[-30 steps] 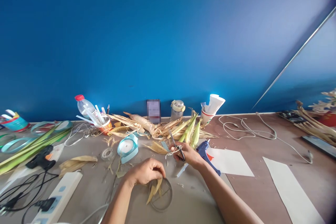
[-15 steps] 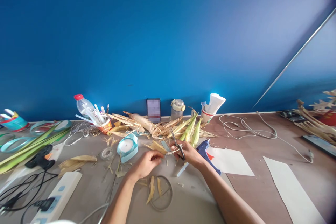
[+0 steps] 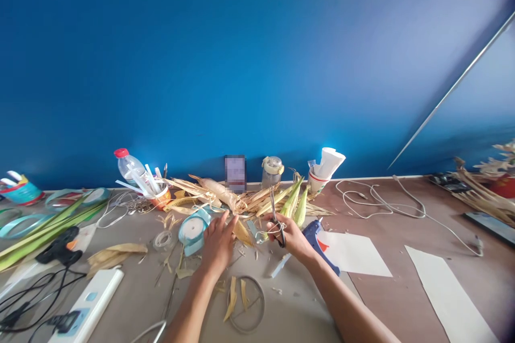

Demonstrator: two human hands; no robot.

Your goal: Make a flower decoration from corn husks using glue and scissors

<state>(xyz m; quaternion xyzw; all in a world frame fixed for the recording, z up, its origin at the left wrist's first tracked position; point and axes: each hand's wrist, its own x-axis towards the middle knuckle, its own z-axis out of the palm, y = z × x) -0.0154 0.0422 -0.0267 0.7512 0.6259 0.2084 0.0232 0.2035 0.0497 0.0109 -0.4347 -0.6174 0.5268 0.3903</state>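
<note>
My right hand [image 3: 293, 240] is closed round a pair of scissors [image 3: 273, 204], whose blades point away from me. A thin pale string [image 3: 265, 232] loops about the fingers of that hand. My left hand [image 3: 219, 244] is open, fingers stretched forward beside a roll of light-blue ribbon [image 3: 193, 228] and a dry husk piece [image 3: 242, 233]. Whether its fingertips touch the husk I cannot tell. Behind both hands lies a heap of dried corn husks [image 3: 217, 190]. Greener husks [image 3: 300, 206] lean just past my right hand.
A blue glue gun [image 3: 316, 238] lies on white paper [image 3: 358, 252] at my right. A wire ring [image 3: 263, 300] with husk scraps sits in front. At the left are a power strip [image 3: 90, 303], a cup of white sticks [image 3: 161, 196] and a bottle [image 3: 129, 166]. White cable [image 3: 386, 203] trails rightward.
My left hand has moved forward and left, away from my right hand, and its fingers have spread from a closed pose. My right hand stays nearly in place with the scissors and string.
</note>
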